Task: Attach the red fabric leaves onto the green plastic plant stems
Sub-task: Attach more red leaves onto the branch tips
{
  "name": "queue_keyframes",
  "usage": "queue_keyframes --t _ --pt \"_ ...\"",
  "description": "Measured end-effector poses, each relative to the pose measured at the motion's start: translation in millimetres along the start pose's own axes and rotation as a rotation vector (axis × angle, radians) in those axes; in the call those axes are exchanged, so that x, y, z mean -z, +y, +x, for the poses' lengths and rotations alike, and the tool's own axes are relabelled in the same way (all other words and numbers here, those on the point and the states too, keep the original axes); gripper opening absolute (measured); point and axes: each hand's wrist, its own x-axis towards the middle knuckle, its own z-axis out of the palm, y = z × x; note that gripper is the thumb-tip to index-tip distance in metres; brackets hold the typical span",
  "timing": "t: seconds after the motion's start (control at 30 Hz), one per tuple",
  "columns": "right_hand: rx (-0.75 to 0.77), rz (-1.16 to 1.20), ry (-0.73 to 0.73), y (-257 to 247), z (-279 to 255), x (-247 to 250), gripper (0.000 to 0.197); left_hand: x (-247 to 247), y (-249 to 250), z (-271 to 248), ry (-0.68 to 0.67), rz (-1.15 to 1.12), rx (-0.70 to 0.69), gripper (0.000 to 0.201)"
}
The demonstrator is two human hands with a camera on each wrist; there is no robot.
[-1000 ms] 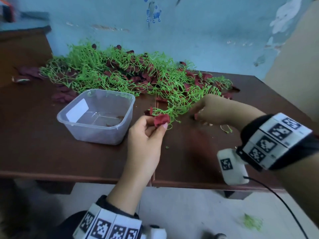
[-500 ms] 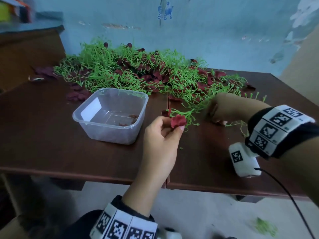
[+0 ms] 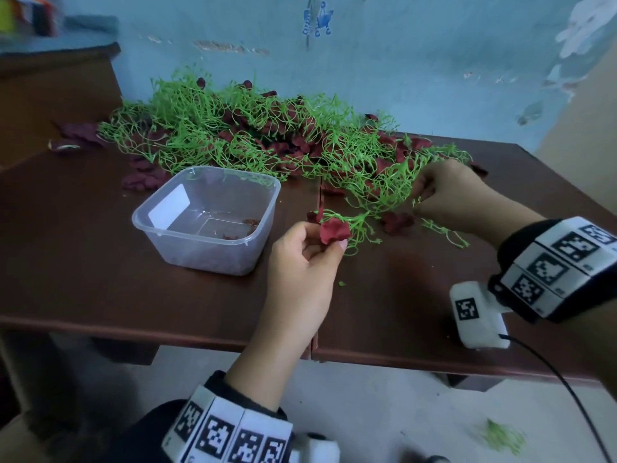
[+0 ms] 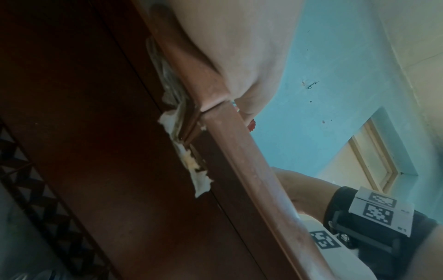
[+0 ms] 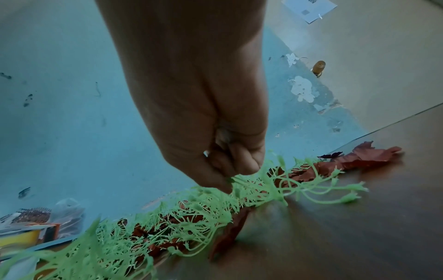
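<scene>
One clear plastic tub (image 3: 207, 225) stands near left. Two hands show. The heaped green stems (image 3: 233, 135) and red leaves (image 3: 287, 145) are too tangled to count.

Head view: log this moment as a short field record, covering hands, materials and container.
left hand: pinches a red fabric leaf against a green stem sprig
right hand: grips stems at the edge of the green stem pile
clear plastic tub: on the table, nearly empty, a few red scraps inside
loose red leaves: scattered among the pile
</scene>
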Motion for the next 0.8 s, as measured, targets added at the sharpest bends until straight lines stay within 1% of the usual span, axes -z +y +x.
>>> queue_keyframes --t 0.1,0.23,0.33,0.4,0.43,0.53,0.6,0.67,0.7,0.73,0.8 --pt "-0.023 -0.021 -0.025 2 0 0 0.021 0 -1 0 0.006 0.009 -0.007 0.011" --pt "-0.012 -0.148 -0.167 1 -1 -2 0.019 0 0 0 -0.001 -0.001 -0.006 0.010" --pt "-0.026 -0.191 -0.275 0 0 -5 0.035 0 0 0 -0.009 -0.001 -0.005 0.009" --pt "-0.027 -0.222 -0.332 0 2 -7 0.035 0 0 0 -0.011 0.009 -0.008 0.008" --pt "-0.026 -0.243 -0.336 0 3 -7 0.034 0 1 0 -0.008 0.012 -0.008 0.008" --pt "-0.024 -0.264 -0.289 -5 3 -6 0.022 0 1 0 -0.004 0.020 -0.006 0.007" --pt "-0.038 -0.262 -0.272 -7 1 -5 0.027 0 1 0 -0.002 0.041 -0.007 0.007" --pt "-0.046 -0.196 -0.273 -11 -3 -3 0.038 1 0 0 0.006 0.072 -0.007 0.007" --pt "-0.036 -0.155 -0.268 -13 -6 -1 0.038 1 0 0 0.013 0.080 -0.005 0.009" --pt "-0.019 -0.116 -0.255 -15 -10 1 0.032 2 0 0 0.019 0.078 -0.002 0.013" --pt "0.016 -0.033 -0.228 -21 -18 5 0.009 1 0 0 0.029 0.044 0.004 0.025"
